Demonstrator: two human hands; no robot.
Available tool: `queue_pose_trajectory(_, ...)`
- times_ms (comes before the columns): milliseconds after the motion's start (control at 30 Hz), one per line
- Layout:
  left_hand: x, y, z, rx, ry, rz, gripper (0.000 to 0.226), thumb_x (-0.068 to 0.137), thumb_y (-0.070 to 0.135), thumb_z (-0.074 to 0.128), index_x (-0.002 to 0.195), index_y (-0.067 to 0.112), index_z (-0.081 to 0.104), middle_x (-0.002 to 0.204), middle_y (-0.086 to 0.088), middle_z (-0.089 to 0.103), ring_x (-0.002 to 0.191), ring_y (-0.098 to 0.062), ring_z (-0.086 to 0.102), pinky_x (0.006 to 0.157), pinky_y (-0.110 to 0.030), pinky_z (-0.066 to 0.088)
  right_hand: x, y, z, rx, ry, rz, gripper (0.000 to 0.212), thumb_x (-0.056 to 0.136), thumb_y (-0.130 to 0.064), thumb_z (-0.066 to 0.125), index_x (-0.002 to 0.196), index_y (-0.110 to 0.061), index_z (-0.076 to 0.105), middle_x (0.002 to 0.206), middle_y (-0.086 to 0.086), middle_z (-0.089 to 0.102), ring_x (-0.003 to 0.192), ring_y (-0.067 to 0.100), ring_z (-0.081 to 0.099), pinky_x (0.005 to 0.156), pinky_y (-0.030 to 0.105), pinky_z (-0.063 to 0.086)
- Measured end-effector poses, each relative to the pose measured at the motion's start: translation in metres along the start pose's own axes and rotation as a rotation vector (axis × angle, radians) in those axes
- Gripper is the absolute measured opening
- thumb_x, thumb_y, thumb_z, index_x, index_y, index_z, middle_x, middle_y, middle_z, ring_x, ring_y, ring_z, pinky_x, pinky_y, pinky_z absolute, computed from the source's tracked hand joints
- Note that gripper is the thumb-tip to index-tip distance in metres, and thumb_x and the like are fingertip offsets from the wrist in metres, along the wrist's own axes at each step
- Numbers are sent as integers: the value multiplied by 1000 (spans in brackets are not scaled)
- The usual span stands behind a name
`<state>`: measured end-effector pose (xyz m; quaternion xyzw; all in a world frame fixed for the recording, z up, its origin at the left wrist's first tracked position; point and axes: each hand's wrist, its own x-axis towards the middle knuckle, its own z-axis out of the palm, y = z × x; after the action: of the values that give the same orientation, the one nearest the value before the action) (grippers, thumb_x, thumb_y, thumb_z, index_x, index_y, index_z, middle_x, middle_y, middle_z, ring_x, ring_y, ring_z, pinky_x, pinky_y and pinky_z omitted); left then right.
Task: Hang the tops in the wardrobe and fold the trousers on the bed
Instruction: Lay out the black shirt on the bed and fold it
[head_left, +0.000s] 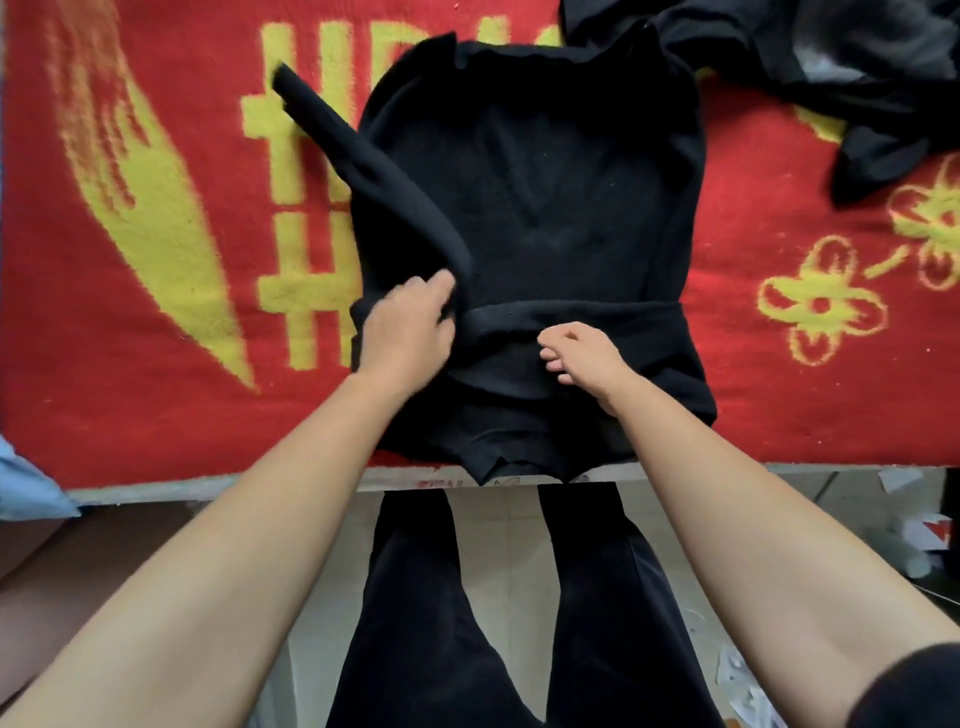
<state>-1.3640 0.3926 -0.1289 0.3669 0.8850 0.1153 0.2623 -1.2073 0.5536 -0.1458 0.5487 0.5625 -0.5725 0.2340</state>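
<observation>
Black top (530, 197) on red blanket (156, 415)

The top (530, 208) lies flat in the middle of the blanket (156, 364), with a heap of clothes (831, 78) behind it to the right.

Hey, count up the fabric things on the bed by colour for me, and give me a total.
Black: 2, the black top laid flat and the dark heap at the far right, which may hold more than one garment.
Red and yellow: 1, the blanket.
Pale blue: 1, the cloth at the left edge.
Total: 4
</observation>
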Motion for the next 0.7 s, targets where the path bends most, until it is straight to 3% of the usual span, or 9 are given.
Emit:
queue_pose_trajectory(67,-14,8,23,284,-376,106,53,94,31,52,144,21,37,122,-13,55,114,-35,53,93,-45,42,-1,-5,-10,249,22,96,27,100,-35,50,111,-17,66,106,4,72,93,16,67,84,30,53)
queue_pose_trajectory(100,-21,10,32,374,-466,119,62,95,33,51,151,21,27,127,-12,51,117,-33,49,96,-45,38,1,-6,-15,321,58,116,32,103,-38,44,115,-17,65,109,6,71,97,17,68,87,32,54)
queue_pose_trajectory(200,-32,17,44,408,-454,65,69,96,35,47,155,20,16,129,-10,46,116,-30,43,101,-45,32,8,-14,-20,387,193,57,46,101,-52,40,123,-18,61,105,3,69,98,17,67,94,40,55)
queue_pose_trajectory(267,-32,16,44,352,-438,49,68,96,32,47,155,20,17,126,-9,46,115,-30,42,102,-44,31,11,-21,-15,220,291,-89,54,89,-68,49,117,-24,60,100,-3,68,93,11,65,97,41,53)
queue_pose_trajectory(333,-30,12,41,296,-445,45,68,94,27,47,156,21,18,123,-9,47,113,-31,43,101,-44,31,7,-35,-5,-40,314,-260,65,80,-76,58,125,-29,58,109,-8,63,98,6,60,93,30,48)
queue_pose_trajectory(467,-26,5,36,235,-476,43,73,89,16,48,156,22,18,115,-10,48,108,-32,44,95,-43,33,12,-69,30,-527,153,-474,86,75,-72,68,145,-27,41,133,-2,50,117,15,55,93,37,48)
queue_pose_trajectory(567,-23,4,36,99,-472,6,85,82,7,47,158,30,15,107,-8,50,102,-30,46,92,-43,35,20,-82,41,-679,125,-505,55,92,-35,60,144,-24,46,132,4,54,120,27,55,98,41,46)
queue_pose_trajectory(633,-21,-2,38,-140,-438,-114,88,78,1,47,155,38,22,97,-2,52,93,-24,49,89,-40,39,16,-77,33,-405,261,-454,36,91,-23,53,127,-21,59,117,1,64,108,22,58,93,34,46)
queue_pose_trajectory(700,-19,-8,39,-431,-387,-279,80,80,-1,46,147,42,38,91,2,55,85,-18,52,89,-37,43,16,-48,16,-87,389,-268,24,87,-25,55,109,-20,63,95,-5,66,94,18,60,85,28,45)
